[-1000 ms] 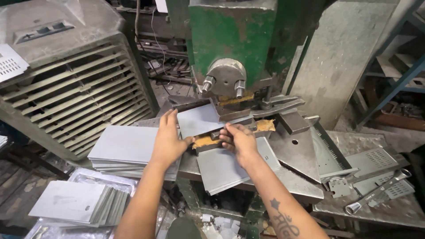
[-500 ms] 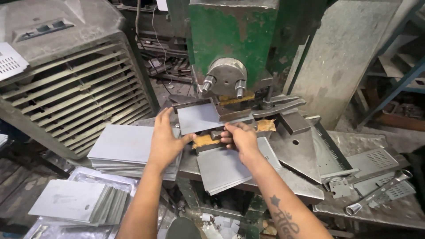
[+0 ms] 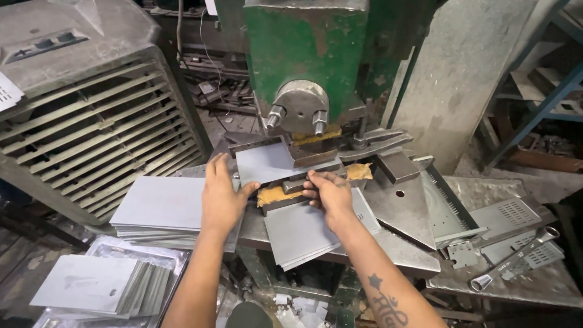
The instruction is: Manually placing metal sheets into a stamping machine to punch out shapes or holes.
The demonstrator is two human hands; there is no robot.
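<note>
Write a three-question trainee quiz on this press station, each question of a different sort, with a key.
1. True or false: the left hand rests on the grey sheet in the green press.
2. Which side of the press holds the flat sheet stack? A) left B) right
3. Fill in: the right hand presses the ___ edge of the die block.

Key: 1 true; 2 A; 3 front.

A big grey louvred cooler (image 3: 79,115) is filling the left side, while a rough concrete pillar (image 3: 461,79) is rising at the right. Blue shelving (image 3: 546,91) is standing beyond it, and metal scraps are littering the dim floor (image 3: 291,304) below.
</note>
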